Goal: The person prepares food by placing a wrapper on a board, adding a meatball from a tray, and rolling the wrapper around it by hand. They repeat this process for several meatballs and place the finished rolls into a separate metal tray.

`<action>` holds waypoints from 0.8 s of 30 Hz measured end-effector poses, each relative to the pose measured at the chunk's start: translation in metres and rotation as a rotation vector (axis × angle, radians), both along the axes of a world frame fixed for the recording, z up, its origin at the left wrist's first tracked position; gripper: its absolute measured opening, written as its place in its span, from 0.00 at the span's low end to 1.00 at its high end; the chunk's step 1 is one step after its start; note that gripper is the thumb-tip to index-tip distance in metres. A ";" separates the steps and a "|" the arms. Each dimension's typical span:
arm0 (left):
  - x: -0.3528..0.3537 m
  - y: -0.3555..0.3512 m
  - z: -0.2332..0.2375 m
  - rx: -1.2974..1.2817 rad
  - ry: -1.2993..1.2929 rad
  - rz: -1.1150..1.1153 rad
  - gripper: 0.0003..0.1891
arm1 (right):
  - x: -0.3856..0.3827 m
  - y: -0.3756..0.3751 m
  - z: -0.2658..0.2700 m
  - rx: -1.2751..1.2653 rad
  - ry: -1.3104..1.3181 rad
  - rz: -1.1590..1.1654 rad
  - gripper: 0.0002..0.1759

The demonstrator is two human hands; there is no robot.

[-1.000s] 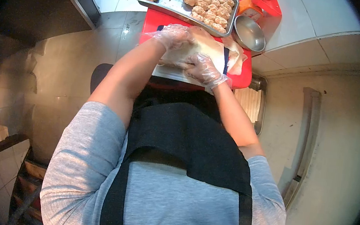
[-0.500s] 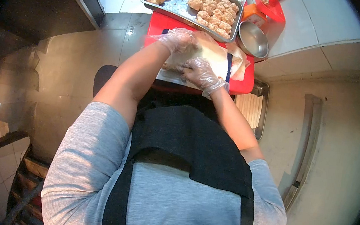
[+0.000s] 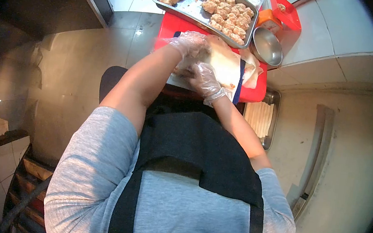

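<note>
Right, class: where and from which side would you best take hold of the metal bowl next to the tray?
Pinch the thin rim of the metal bowl on its right side, coming from above: its mouth faces up, the tray and orange tub crowd its left and far sides, and only tiled counter lies right of it.

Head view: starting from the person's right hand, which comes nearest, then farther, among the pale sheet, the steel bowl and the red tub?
1. Pale sheet: under the right hand, touching it.
2. Steel bowl: farther up and to the right, off the sheet.
3. Red tub: farthest, beyond the bowl at the top.
</note>
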State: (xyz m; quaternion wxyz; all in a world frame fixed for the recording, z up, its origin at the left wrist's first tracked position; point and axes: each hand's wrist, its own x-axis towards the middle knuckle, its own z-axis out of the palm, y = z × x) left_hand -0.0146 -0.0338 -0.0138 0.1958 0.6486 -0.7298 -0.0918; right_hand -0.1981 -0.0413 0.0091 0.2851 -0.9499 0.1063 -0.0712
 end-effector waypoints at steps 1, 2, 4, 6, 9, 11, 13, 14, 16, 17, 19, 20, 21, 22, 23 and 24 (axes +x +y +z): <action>-0.001 0.001 0.004 0.023 0.004 0.023 0.12 | 0.000 0.000 0.002 0.009 0.029 -0.001 0.13; -0.004 0.001 0.007 0.045 0.009 0.045 0.12 | 0.001 -0.001 0.004 0.018 0.034 0.003 0.14; -0.005 0.000 0.004 0.048 0.056 0.077 0.11 | 0.005 -0.001 0.006 0.042 0.048 0.010 0.14; -0.001 -0.006 -0.013 0.008 0.140 0.093 0.12 | 0.006 0.002 -0.002 -0.087 0.078 0.041 0.16; -0.013 0.007 0.028 0.129 0.008 0.088 0.12 | -0.009 -0.016 0.000 0.001 -0.025 0.002 0.18; -0.012 0.007 0.029 0.162 0.029 0.071 0.12 | -0.027 -0.036 0.033 0.407 -0.003 -0.147 0.17; -0.003 0.001 0.009 0.155 0.045 0.015 0.12 | -0.051 -0.074 0.048 0.315 -0.007 -0.271 0.17; -0.004 0.002 0.009 0.145 0.033 0.020 0.12 | -0.062 -0.086 0.058 0.293 -0.009 -0.291 0.17; -0.006 0.002 0.012 0.118 0.004 0.029 0.12 | -0.076 -0.099 0.068 0.333 0.025 -0.318 0.18; -0.005 0.000 0.011 0.149 0.027 0.026 0.12 | -0.078 -0.099 0.065 0.296 0.026 -0.248 0.18; -0.003 -0.003 0.008 0.214 0.073 0.025 0.11 | -0.079 -0.094 0.051 0.222 0.027 -0.105 0.18; -0.007 0.001 0.015 0.192 0.035 0.044 0.11 | -0.077 -0.086 0.047 0.076 0.040 -0.030 0.22; -0.010 0.006 0.020 0.171 -0.003 0.062 0.11 | -0.073 -0.078 0.042 0.015 0.118 -0.064 0.22; -0.013 0.008 0.025 0.150 -0.042 0.080 0.10 | -0.071 -0.071 0.040 -0.018 0.167 -0.054 0.22; -0.011 0.007 0.022 0.136 -0.032 0.062 0.10 | -0.070 -0.065 0.038 -0.050 0.216 -0.043 0.21; -0.008 0.006 0.017 0.123 -0.022 0.046 0.09 | -0.071 -0.062 0.033 -0.098 0.166 -0.034 0.21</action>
